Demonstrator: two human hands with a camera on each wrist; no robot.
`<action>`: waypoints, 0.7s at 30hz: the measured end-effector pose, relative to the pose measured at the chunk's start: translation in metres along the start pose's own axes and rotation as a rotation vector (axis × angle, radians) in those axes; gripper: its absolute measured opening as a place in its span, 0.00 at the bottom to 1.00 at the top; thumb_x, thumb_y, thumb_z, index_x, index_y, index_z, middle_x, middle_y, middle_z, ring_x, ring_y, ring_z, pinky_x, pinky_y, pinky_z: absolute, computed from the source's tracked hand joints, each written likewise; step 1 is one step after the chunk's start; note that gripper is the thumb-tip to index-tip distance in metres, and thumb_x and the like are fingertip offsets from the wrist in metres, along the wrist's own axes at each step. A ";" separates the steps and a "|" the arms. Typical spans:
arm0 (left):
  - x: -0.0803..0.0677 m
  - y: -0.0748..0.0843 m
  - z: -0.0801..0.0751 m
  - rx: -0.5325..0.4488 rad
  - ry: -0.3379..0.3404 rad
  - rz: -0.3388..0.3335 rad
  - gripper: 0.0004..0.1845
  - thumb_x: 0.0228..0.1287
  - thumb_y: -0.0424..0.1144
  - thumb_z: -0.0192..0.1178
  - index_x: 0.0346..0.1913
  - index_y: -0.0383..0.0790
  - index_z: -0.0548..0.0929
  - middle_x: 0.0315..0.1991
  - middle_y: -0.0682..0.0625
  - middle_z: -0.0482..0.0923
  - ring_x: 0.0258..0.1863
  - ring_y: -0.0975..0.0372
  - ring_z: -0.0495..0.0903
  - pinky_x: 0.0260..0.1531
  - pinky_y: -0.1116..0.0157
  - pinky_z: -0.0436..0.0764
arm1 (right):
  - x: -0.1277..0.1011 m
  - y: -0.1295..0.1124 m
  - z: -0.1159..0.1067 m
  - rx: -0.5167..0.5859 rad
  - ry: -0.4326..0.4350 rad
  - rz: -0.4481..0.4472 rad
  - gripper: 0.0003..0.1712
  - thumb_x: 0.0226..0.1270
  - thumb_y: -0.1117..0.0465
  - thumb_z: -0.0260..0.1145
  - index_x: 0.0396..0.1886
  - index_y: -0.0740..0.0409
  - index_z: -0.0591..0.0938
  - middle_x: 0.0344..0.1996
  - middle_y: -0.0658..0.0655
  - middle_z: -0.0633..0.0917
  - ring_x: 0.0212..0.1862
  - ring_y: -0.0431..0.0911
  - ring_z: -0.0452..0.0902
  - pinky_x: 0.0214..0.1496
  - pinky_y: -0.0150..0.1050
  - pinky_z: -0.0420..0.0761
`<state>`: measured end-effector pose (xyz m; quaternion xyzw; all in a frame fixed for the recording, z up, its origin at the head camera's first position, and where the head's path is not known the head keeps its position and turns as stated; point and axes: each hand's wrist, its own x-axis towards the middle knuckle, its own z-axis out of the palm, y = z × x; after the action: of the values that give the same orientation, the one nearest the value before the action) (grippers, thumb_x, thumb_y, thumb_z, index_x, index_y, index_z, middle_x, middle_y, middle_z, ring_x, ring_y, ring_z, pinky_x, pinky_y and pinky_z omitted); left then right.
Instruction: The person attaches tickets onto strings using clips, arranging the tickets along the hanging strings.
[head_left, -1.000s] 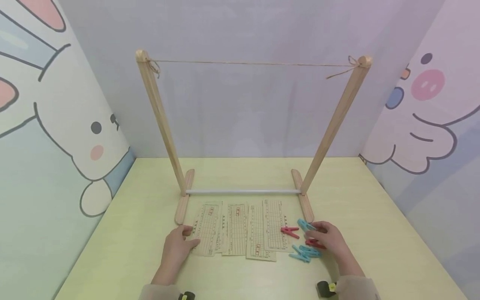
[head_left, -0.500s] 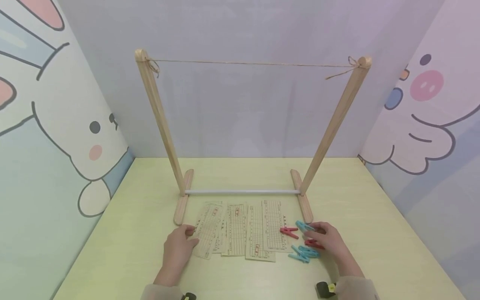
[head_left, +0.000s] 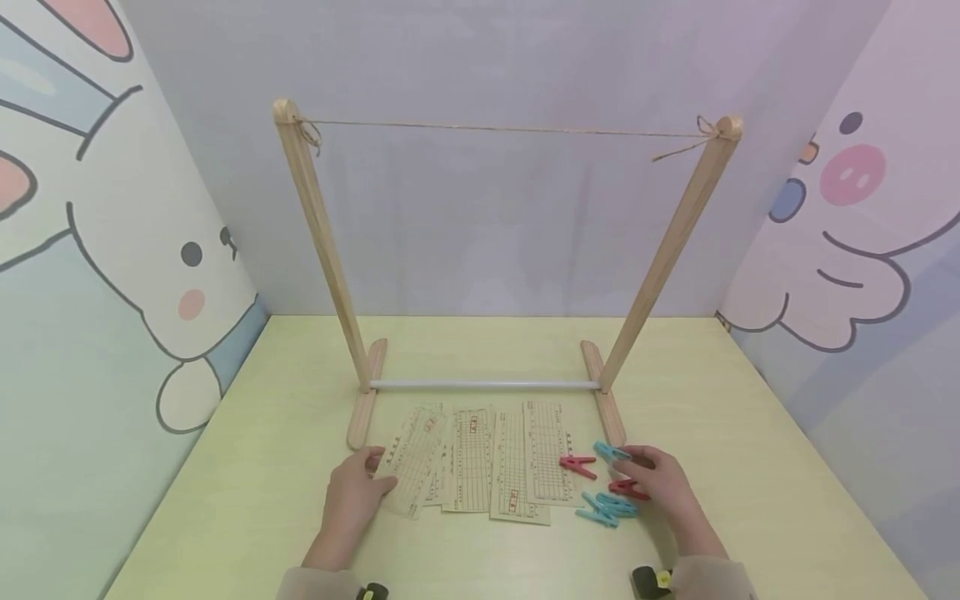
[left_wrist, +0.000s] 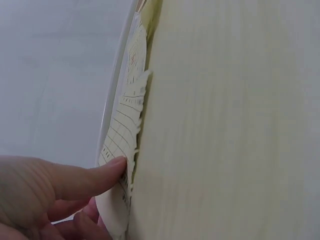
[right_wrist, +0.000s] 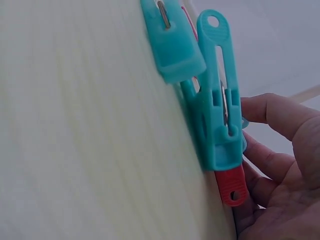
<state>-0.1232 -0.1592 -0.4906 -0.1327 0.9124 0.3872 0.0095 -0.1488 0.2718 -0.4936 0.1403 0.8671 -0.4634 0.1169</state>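
At the near edge of the table, left hand low on the wood, thumb and fingertips pinching the corner of the leftmost paper slip, that corner lifted off the surface and the slip angled against its neighbours. Beside it, three more printed slips flat in a row, overlapping slightly. Right hand across from it, fingers loosely curled over a small heap of clothes pegs, fingertips touching a blue peg and a red peg; firm grip or mere touch cannot be told. Two more blue pegs just left of that hand, another red peg on the edge of the rightmost slip. Just behind slips and pegs, wooden stand on two flat feet, white rod low between them, string taut between the post tops. Open tabletop on both sides of the stand, bounded by cartoon-printed walls.
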 end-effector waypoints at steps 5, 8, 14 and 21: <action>0.001 -0.001 -0.001 0.003 0.040 0.041 0.22 0.61 0.35 0.66 0.57 0.31 0.79 0.43 0.39 0.84 0.33 0.58 0.82 0.27 0.64 0.80 | 0.000 0.002 -0.001 0.025 0.028 0.005 0.32 0.71 0.49 0.63 0.65 0.66 0.73 0.62 0.70 0.76 0.54 0.53 0.77 0.56 0.47 0.79; 0.001 0.000 -0.002 -0.004 0.057 0.053 0.19 0.63 0.37 0.65 0.55 0.32 0.80 0.41 0.40 0.84 0.32 0.58 0.83 0.27 0.64 0.81 | 0.001 0.003 -0.002 0.068 0.034 0.005 0.33 0.73 0.48 0.61 0.68 0.65 0.71 0.66 0.70 0.73 0.60 0.58 0.72 0.63 0.54 0.75; 0.001 0.002 -0.004 -0.004 0.077 0.053 0.16 0.64 0.37 0.64 0.52 0.33 0.82 0.39 0.42 0.85 0.33 0.56 0.85 0.28 0.63 0.82 | 0.001 0.004 -0.007 0.131 0.041 0.033 0.38 0.71 0.44 0.62 0.71 0.63 0.68 0.69 0.69 0.70 0.70 0.62 0.63 0.71 0.63 0.63; 0.001 0.000 -0.012 0.030 0.059 0.042 0.16 0.66 0.41 0.63 0.50 0.33 0.83 0.40 0.40 0.86 0.33 0.56 0.85 0.30 0.61 0.82 | -0.003 -0.001 -0.012 0.151 0.085 0.024 0.39 0.67 0.44 0.67 0.69 0.64 0.71 0.65 0.67 0.76 0.60 0.55 0.76 0.61 0.47 0.78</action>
<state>-0.1232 -0.1681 -0.4818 -0.1249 0.9206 0.3692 -0.0235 -0.1472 0.2815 -0.4855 0.1787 0.8320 -0.5199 0.0747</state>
